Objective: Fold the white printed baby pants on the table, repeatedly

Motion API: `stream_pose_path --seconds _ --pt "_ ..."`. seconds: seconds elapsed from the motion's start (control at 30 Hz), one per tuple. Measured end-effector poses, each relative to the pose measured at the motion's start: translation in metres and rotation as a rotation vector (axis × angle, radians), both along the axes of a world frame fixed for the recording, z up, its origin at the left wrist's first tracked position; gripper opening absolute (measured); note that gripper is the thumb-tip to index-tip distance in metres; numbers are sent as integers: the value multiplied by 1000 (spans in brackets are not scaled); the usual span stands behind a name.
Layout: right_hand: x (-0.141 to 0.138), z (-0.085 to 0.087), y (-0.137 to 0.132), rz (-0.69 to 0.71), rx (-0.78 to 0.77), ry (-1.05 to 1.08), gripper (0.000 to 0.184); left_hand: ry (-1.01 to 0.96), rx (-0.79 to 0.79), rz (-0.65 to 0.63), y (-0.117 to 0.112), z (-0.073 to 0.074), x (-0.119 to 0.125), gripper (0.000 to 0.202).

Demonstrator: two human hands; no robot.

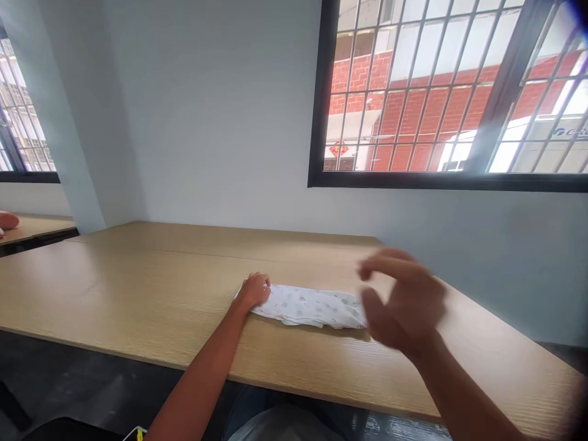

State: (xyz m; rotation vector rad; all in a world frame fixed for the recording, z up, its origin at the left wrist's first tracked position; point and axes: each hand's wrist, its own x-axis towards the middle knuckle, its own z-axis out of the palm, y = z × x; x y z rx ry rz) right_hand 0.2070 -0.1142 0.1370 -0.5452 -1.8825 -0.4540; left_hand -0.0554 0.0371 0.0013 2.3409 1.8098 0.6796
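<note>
A white cloth (312, 306) with a small printed pattern lies folded in a long narrow strip on the wooden table (138, 294). My left hand (255, 290) rests on the cloth's left end, fingers curled and pressing down on it. My right hand (404, 303) hovers raised above the cloth's right end, blurred by motion, with fingers and thumb apart and nothing in them. It hides the cloth's right tip.
The table runs to a grey wall, under a barred window (450, 92) with a red brick building outside. A second table (32, 226) stands at far left, with part of another person's hand (7, 220) on it. Dark floor lies below the near edge.
</note>
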Motion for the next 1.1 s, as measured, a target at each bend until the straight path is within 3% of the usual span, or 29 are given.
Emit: stream_pose_path --seconds 0.1,0.2,0.3,0.37,0.73,0.87,1.1 --pt "-5 -14 51 46 -274 -150 12 8 -14 37 0 -1 -1 18" --pt "2 -54 101 -84 -588 -216 21 22 -33 45 0 -1 -2 18" --pt "15 -94 125 -148 -701 -264 20 36 -51 43 1 -1 -3 19" --pt "21 -108 128 -136 -743 -315 17 46 -65 40 2 0 -3 17" --pt "28 -114 133 -129 -813 -411 12 93 -95 86 1 -2 0 10" --pt "30 -115 132 -125 -816 -420 13 80 -60 91 -3 2 1 22" --pt "29 -115 132 -137 -813 -426 12 39 -76 -48 -6 6 4 19"
